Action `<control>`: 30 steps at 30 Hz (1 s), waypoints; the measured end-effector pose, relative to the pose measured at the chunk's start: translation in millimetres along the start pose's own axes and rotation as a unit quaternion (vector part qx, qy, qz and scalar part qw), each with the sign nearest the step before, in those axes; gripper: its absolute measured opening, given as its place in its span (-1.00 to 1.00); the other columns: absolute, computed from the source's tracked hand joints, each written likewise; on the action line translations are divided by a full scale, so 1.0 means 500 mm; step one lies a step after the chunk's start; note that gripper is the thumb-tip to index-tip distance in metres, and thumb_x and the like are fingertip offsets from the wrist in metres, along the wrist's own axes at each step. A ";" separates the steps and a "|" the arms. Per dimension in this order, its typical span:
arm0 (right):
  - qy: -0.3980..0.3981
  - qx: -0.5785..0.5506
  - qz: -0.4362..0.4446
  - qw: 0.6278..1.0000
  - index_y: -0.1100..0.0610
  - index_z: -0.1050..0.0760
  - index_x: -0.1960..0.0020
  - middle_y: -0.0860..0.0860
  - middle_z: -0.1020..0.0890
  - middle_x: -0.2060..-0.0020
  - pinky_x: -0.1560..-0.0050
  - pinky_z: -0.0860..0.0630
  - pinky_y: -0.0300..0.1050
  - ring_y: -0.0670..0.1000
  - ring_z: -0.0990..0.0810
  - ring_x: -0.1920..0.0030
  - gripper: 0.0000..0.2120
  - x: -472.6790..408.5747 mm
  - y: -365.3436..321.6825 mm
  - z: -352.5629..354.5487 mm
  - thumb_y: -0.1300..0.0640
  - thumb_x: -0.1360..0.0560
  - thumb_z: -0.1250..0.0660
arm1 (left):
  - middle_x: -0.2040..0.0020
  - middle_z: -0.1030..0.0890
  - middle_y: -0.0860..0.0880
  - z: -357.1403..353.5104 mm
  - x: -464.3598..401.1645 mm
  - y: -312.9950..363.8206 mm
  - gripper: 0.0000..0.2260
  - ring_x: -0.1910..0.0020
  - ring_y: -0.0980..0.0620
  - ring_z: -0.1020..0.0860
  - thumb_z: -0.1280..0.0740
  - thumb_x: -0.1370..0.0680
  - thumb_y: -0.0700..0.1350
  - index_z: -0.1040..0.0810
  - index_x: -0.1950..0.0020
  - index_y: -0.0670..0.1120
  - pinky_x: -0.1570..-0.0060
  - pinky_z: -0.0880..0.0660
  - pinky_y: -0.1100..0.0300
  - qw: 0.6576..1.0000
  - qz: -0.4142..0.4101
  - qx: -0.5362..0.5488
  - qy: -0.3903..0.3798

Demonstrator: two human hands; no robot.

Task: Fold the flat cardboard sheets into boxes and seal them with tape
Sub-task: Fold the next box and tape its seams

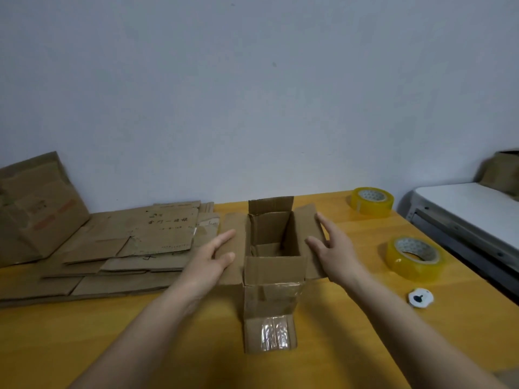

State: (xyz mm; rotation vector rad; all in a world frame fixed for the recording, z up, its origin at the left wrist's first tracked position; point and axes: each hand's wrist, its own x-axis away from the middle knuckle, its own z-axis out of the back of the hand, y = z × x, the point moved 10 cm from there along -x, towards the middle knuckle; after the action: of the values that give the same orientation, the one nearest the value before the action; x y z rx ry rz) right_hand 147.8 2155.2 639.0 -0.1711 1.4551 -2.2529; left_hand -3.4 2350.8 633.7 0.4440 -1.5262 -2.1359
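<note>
A small brown cardboard box [271, 293] stands upright in the middle of the yellow wooden table [351, 332], its top open and all its flaps spread. Clear tape shows on its near side and on the near bottom flap. My left hand [212, 258] lies with straight fingers against the left top flap. My right hand [335, 245] touches the right top flap, fingers straight. Two rolls of yellowish clear tape lie to the right: the far roll [372, 201] and the near roll [412, 258].
Several flat cardboard sheets [118, 256] are stacked on the left of the table, with a folded carton [39, 209] leaning on the wall behind them. A small white disc [420, 298] lies near the right edge. A white cabinet [471, 214] stands right of the table.
</note>
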 end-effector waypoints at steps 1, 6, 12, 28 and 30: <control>0.008 0.001 0.008 1.000 -0.09 -0.11 -0.53 0.03 -0.38 -0.41 -0.24 -0.49 0.14 0.11 -0.43 -0.33 -0.44 0.001 -0.002 0.000 0.10 -0.60 -0.23 | -0.29 -0.36 0.02 0.019 0.000 0.024 -0.53 -0.15 0.14 -0.46 -0.32 -0.57 -0.17 -0.36 -0.42 0.17 -0.14 -0.49 0.25 0.992 -0.060 -0.105 0.046; 0.023 0.050 0.026 0.998 -0.05 -0.13 -0.52 0.01 -0.36 -0.42 -0.29 -0.45 0.11 0.09 -0.38 -0.36 -0.47 0.002 -0.008 -0.021 0.11 -0.61 -0.20 | -0.50 -0.22 0.11 -0.029 0.010 0.077 -0.27 -0.49 0.04 -0.17 -0.28 -0.55 -0.26 0.01 -0.55 0.21 -0.48 -0.16 0.01 0.911 -0.205 -0.359 0.009; 0.042 0.024 -0.017 0.999 -0.02 -0.04 -0.55 0.05 -0.30 -0.47 -0.35 -0.38 0.18 0.12 -0.32 -0.42 -0.39 -0.018 0.016 -0.020 0.12 -0.59 -0.23 | -0.59 0.08 0.08 -0.071 -0.030 0.044 -0.38 -0.55 0.06 0.12 -0.24 -0.62 -0.11 0.04 -0.57 0.06 -0.52 0.06 0.00 0.925 -0.133 -0.356 -0.009; -0.091 -0.155 -0.095 0.979 0.09 -0.43 -0.21 0.08 -0.62 0.05 0.40 -0.52 -0.22 0.03 -0.65 0.16 -0.75 -0.009 0.050 -0.061 0.15 -0.55 -0.32 | -0.06 -0.67 -0.17 -0.116 -0.098 -0.166 -0.38 -0.03 -0.17 -0.64 -0.42 -0.31 0.28 -0.53 -0.19 -0.11 0.05 -0.55 -0.04 0.915 0.242 0.314 -0.080; -0.098 -0.187 -0.102 0.972 0.08 -0.40 -0.22 0.10 -0.61 0.02 0.37 -0.53 -0.22 0.05 -0.64 0.12 -0.76 -0.008 0.045 -0.065 0.15 -0.57 -0.28 | 0.11 -0.71 -0.15 -0.132 -0.107 -0.173 -0.54 0.16 -0.12 -0.69 -0.39 -0.34 0.21 -0.60 -0.05 -0.11 0.20 -0.57 0.06 0.918 0.244 0.305 -0.066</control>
State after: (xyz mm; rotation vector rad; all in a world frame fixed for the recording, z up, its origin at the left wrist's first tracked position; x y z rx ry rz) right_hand 147.4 2176.3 605.4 -0.6680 1.8051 -2.0172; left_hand 59.1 2351.2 530.0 0.0884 -2.1104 -1.3092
